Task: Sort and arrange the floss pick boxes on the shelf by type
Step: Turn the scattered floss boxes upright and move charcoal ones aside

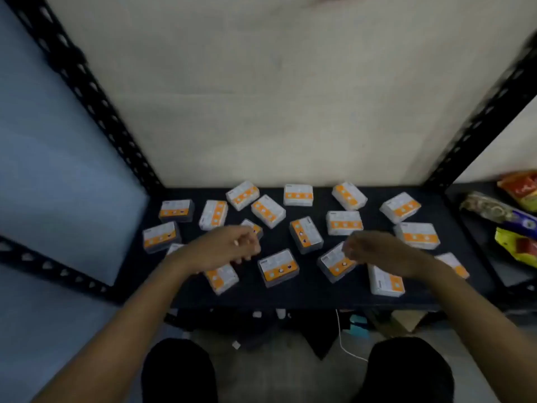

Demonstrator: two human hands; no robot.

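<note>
Head view, smeared by motion; I note only what reads.

- The floss pick boxes lie flat and scattered across the dark shelf, turned at all angles and mostly apart from one another. Each is pale with an orange band.
- Some look dark-sided, such as the centre-front box and the far-left box. Others along the back edge look white all round. The two sorts are mixed together.
- The left hand hovers over the left-middle of the shelf with its fingers curled under. It hides part of a small box just behind it. I cannot tell whether the fingers have hold of anything.
- The right hand is over the right-middle of the shelf, fingers curled downward at the corner of a tilted box. I cannot tell whether it touches the box or sits just above it, and I cannot read the grip.
- Black slotted uprights frame the shelf against a pale wall.
- Bright snack packets sit on the neighbouring shelf to the right.
- Below the shelf are the person's dark-clad knees, with a white cable on the floor between them.
</note>
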